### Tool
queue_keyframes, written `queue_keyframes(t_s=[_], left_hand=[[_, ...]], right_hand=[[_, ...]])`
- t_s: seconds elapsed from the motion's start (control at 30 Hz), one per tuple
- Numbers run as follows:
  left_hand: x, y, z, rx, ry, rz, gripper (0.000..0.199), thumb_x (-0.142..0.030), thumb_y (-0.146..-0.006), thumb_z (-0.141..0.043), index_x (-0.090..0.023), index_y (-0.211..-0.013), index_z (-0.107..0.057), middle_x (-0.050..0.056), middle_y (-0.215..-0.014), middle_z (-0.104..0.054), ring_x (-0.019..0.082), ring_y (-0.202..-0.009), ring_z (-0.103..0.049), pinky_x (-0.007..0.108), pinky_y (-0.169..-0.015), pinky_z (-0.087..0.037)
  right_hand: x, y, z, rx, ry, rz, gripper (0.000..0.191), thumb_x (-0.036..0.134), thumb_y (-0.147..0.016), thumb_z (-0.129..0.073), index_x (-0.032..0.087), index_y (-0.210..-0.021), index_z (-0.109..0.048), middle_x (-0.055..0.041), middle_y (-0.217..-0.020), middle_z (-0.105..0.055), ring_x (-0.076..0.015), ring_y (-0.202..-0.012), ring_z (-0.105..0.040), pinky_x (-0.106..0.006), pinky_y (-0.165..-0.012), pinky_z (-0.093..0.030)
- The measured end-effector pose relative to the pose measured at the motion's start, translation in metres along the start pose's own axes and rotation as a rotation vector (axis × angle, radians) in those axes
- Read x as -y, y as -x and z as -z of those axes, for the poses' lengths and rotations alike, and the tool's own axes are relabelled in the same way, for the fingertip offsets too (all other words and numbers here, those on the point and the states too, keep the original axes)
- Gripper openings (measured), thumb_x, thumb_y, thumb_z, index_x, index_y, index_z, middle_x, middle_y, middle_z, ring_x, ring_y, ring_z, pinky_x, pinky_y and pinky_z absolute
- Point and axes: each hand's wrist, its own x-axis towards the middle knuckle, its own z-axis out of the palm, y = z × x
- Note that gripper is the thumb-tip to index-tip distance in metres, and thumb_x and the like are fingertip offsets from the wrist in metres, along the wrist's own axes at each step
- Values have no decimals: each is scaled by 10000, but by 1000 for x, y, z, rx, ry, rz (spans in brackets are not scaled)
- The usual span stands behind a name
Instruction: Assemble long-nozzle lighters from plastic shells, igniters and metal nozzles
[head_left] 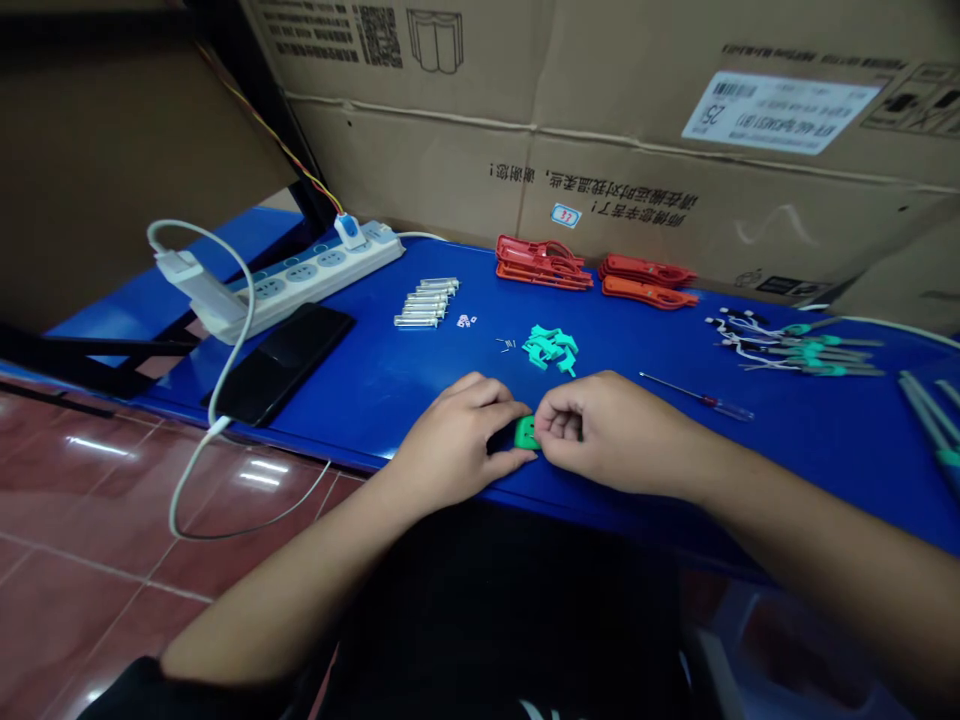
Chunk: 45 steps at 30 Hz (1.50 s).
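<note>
Near the front edge of the blue table, my left hand [466, 435] grips a small bright green plastic piece [526, 433] between thumb and fingers. My right hand [592, 430] is closed at the piece's right side, its thumb and forefinger pinched together against it. Whatever sits in that pinch is too small or hidden to name. Just beyond the hands lies a pile of turquoise plastic clips [551, 347], with several tiny metal pins [507, 345] to its left. A screwdriver [697, 396] with a clear and red handle rests beyond my right forearm.
Orange-red plastic shells [544, 263] are stacked along the back by a cardboard box [450, 150]. Silvery metal parts [426, 303], a black phone [289, 360] and a white power strip [300, 275] lie left. Wired turquoise-collared rods [817, 350] lie right. A white cable [176, 490] hangs over the edge.
</note>
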Motion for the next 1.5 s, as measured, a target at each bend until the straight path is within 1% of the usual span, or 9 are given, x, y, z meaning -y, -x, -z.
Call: queue_keyframes(t_s=[0.27,0.4,0.7,0.9,1.03,1.17,1.23,1.37,1.5], left_hand=[[0,1,-3,-12,-44,-41,258,-319,-878,-676,-140,-1063,-701,81,-978,-641,225,-923,-543,368,-844,-484],[0,1,-4,-19,-59,-47,220,-302,-874,-658,-130,-1002,-708,77,-941,-631,222,-899,-538,362,-824,-477],[0,-1,-2,40,-21,-12,283,-382,-882,-679,-143,-1028,-716,79,-937,-632,223,-891,-535,371,-834,-475],[2,-3,-1,86,25,23,319,-436,-869,-702,-158,-1025,-720,69,-960,-625,223,-923,-537,375,-872,-467],[1,-3,1,92,55,47,331,-430,-866,-707,-159,-1056,-719,68,-977,-627,223,-935,-543,378,-886,-466],[0,-1,3,93,74,69,305,-421,-869,-702,-177,-1050,-725,68,-980,-634,225,-947,-552,379,-889,-467],[0,-1,3,93,78,71,288,-407,-872,-697,-180,-1046,-726,66,-979,-636,225,-948,-555,380,-891,-466],[0,-1,3,76,86,73,311,-404,-874,-696,-176,-1084,-721,63,-986,-642,224,-948,-558,381,-889,-469],[0,-1,3,82,78,83,332,-399,-872,-701,-172,-1114,-723,67,-991,-643,224,-951,-563,382,-883,-475]], right_hand=[[12,-3,-2,1,180,-21,143,123,-711,-580,206,-672,-690,21,-623,-676,-113,-551,-566,-235,-521,-385],[15,-8,-3,18,207,-43,122,140,-696,-598,212,-631,-672,14,-619,-678,-122,-555,-573,-248,-506,-377],[7,-24,4,171,85,-148,54,170,-694,-665,209,-694,-703,10,-688,-709,-134,-622,-621,-239,-519,-417],[-8,-27,4,209,-52,-124,48,199,-723,-652,201,-739,-697,29,-665,-670,-109,-583,-564,-226,-524,-408],[-13,-17,-2,98,-94,-34,45,195,-760,-643,188,-772,-685,40,-645,-636,-95,-574,-539,-213,-535,-412],[-21,2,-18,-128,-26,159,93,180,-831,-602,184,-825,-695,18,-697,-646,-96,-592,-550,-221,-571,-423],[-26,11,-27,-235,53,283,134,193,-882,-579,181,-917,-707,-12,-772,-664,-114,-659,-582,-236,-615,-442],[-36,21,-39,-317,299,437,237,229,-964,-518,189,-1107,-702,-52,-879,-677,-153,-769,-613,-277,-686,-463],[-39,21,-42,-380,544,512,267,236,-986,-487,176,-1101,-721,-51,-841,-659,-158,-718,-584,-290,-625,-423]])
